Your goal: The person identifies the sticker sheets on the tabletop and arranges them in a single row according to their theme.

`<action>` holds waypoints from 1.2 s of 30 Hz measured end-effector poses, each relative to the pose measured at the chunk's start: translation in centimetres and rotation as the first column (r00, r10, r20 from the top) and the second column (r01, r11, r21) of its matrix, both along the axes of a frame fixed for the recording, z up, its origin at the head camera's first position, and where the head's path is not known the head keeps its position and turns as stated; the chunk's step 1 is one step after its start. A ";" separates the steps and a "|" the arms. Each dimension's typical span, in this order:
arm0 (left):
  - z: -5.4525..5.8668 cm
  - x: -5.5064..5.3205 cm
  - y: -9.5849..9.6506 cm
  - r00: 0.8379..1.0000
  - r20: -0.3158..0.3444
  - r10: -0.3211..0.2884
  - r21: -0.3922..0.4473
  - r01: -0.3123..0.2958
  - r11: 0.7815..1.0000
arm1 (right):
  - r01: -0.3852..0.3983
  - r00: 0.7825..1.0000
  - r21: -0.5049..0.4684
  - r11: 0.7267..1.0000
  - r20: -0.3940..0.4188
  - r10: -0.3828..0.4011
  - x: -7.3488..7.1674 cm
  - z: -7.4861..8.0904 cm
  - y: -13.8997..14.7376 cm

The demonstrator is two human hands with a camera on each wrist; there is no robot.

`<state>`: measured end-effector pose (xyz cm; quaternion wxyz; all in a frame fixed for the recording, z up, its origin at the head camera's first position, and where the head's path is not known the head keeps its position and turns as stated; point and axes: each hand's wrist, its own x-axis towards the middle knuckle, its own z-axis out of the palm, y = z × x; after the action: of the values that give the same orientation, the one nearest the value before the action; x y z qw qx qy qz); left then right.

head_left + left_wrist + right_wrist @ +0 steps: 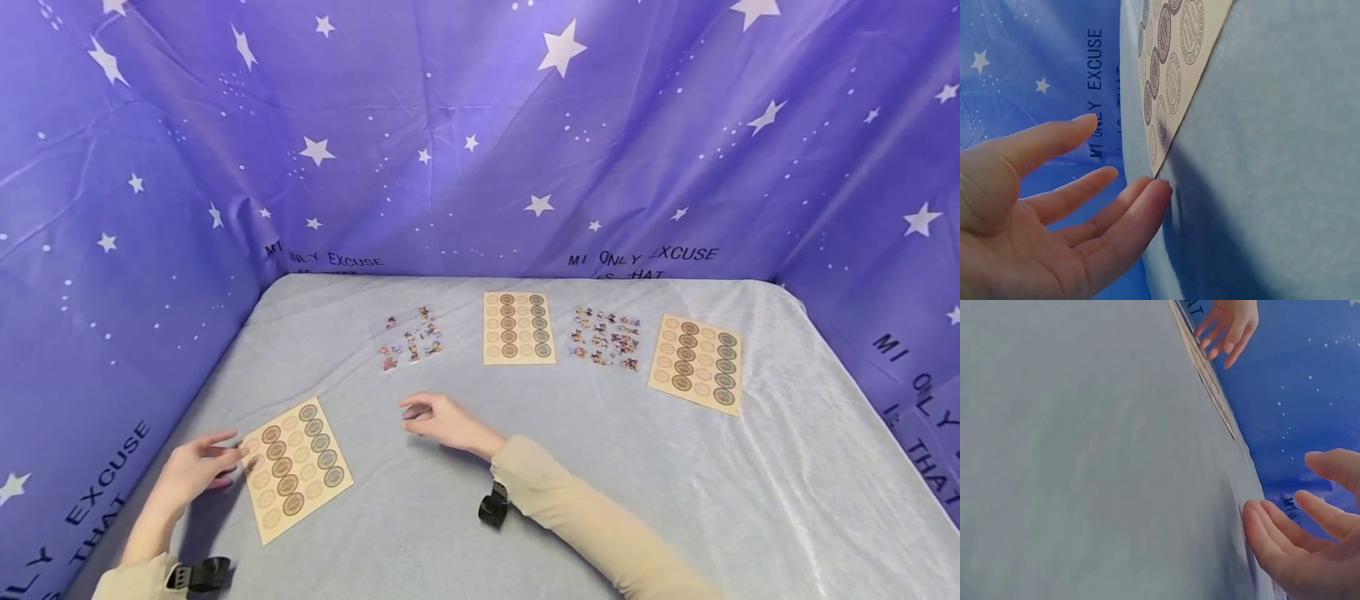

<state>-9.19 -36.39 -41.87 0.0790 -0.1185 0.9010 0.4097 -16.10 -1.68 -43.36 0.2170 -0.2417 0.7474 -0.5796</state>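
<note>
Beside the left edge of a tan sheet of round seal stickers (303, 468) is my left hand (189, 472), its fingers spread and slightly bent. In the left wrist view, the fingertips (1159, 190) come right up to one corner of that sheet (1174, 84); whether they touch it I cannot tell. The sheet lies tilted on the cloth, with columns of dark and pale seals. Over the middle of the table, my right hand (444, 422) hangs with loosely bent fingers and nothing held. Nearest to it, farther back, is a clear sheet of small colourful figure stickers (412, 337).
Along the back lie another tan seal-sticker sheet (517, 328), a second clear figure-sticker sheet (606, 338) and, at the right, a third tan sheet (695, 363). A grey-blue cloth (600, 467) covers the table. Purple star-print curtains (480, 142) surround its back and sides.
</note>
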 end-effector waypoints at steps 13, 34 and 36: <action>-1.2 -0.5 -1.1 0.989 0.125 0.078 0.179 -0.100 0.979 | 0.064 0.954 -0.157 0.986 0.299 -0.014 0.8 -1.0 -5.0; -1.0 -0.7 0.1 0.975 0.170 0.145 0.212 -0.180 0.960 | 0.136 0.930 -0.119 0.983 0.357 -0.085 1.8 -1.2 -8.8; -1.0 -0.6 0.2 0.975 0.166 0.146 0.213 -0.180 0.961 | 0.138 0.928 -0.124 0.983 0.362 -0.085 1.9 -1.3 -9.0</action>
<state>-9.80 -36.15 -42.86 0.1249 -0.2127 0.8273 0.5048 -14.22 -10.69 -44.67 0.2967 -0.1052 0.6636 -0.6787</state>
